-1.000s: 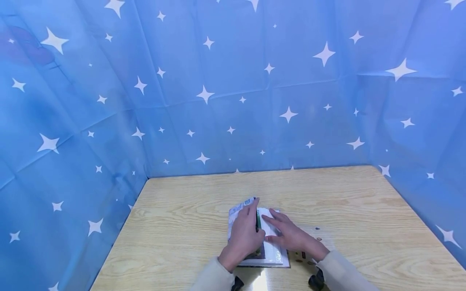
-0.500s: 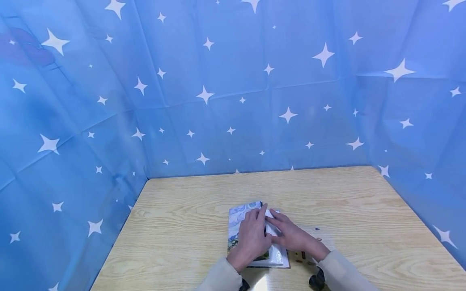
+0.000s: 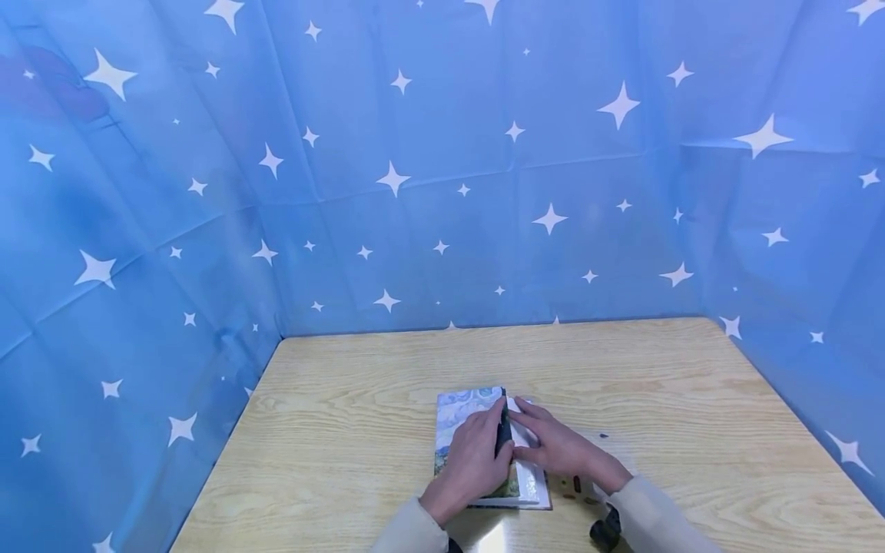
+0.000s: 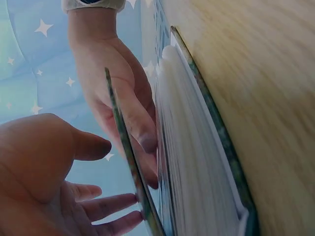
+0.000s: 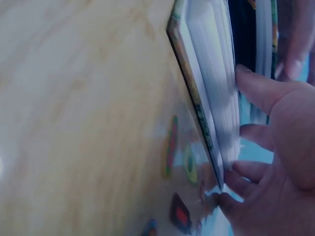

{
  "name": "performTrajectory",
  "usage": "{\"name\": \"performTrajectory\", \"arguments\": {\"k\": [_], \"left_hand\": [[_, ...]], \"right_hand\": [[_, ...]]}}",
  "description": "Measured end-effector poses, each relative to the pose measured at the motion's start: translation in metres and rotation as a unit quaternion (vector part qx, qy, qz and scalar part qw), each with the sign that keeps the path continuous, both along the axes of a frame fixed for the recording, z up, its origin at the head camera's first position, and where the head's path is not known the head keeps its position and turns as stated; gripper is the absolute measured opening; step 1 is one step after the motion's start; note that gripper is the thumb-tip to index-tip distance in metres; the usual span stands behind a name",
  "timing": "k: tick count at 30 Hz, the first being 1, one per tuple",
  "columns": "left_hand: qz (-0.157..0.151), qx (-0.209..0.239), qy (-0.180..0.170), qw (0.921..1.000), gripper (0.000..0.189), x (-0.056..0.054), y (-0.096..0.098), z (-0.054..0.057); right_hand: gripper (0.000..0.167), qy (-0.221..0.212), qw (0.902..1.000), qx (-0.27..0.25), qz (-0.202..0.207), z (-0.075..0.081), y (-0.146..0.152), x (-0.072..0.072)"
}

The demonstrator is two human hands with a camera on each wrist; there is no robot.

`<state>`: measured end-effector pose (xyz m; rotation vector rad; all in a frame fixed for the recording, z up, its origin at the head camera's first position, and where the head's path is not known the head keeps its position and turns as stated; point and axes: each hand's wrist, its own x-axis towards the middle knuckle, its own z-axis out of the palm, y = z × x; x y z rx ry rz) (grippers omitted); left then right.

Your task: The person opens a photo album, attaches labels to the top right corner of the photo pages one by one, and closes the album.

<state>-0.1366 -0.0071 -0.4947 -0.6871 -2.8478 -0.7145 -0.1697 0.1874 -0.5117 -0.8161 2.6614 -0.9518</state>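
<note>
A hardcover book (image 3: pixel 469 401) with a painted cloud-and-landscape cover lies near the table's front, its cover partly lifted off the thick white pages (image 4: pixel 192 147). My left hand (image 3: pixel 475 455) lies over the front cover, and its straight fingers touch the cover's outer face in the left wrist view. On the right side, my right hand (image 3: pixel 563 448) rests on the pages; its thumb touches the top page and its fingers spread along the page edges in the right wrist view. The two hands nearly meet at the cover's free edge.
Beside the book on the right lies a clear sheet with several small coloured stickers (image 3: pixel 577 485), partly beneath the right forearm. Wooden tabletop (image 3: pixel 346 430) surrounds the book, and a blue star-printed curtain (image 3: pixel 442 230) stands behind and at both sides.
My left hand has moved slightly right with the cover, which has swung from more upright toward the pages, showing more of its painted face. The right hand has stayed nearly still.
</note>
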Motion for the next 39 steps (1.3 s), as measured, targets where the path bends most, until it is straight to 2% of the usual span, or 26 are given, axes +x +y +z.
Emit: {"name": "performTrajectory", "arguments": {"k": [5,16,19,23,27,31,39], "left_hand": [[-0.006,0.002,0.005,1.0,0.07,0.004,-0.011,0.001],[-0.017,-0.032,-0.048,0.9982,0.075,0.007,-0.015,0.002],[-0.025,-0.052,-0.074,0.9956,0.076,0.008,-0.015,0.002],[-0.039,-0.107,-0.1,0.9884,0.073,0.01,-0.014,0.001],[-0.052,-0.153,-0.102,0.9815,0.064,0.014,-0.014,0.0],[-0.063,-0.18,-0.102,0.9763,0.058,0.017,-0.014,-0.001],[-0.068,-0.178,-0.099,0.9767,0.058,0.017,-0.016,-0.002]], "right_hand": [[0.064,0.012,0.9999,-0.007,0.005,0.001,0.005,-0.003],[0.065,0.017,0.9997,-0.006,-0.019,0.006,0.011,-0.005],[0.064,0.013,0.9996,-0.007,-0.023,0.008,0.014,-0.004],[0.063,0.001,0.9996,-0.011,-0.024,0.01,0.017,-0.005],[0.06,-0.004,0.9996,-0.011,-0.027,0.01,0.019,-0.006],[0.056,0.005,0.9995,-0.007,-0.032,0.01,0.021,-0.006],[0.055,0.002,0.9994,-0.018,-0.03,0.01,0.026,-0.006]]}}
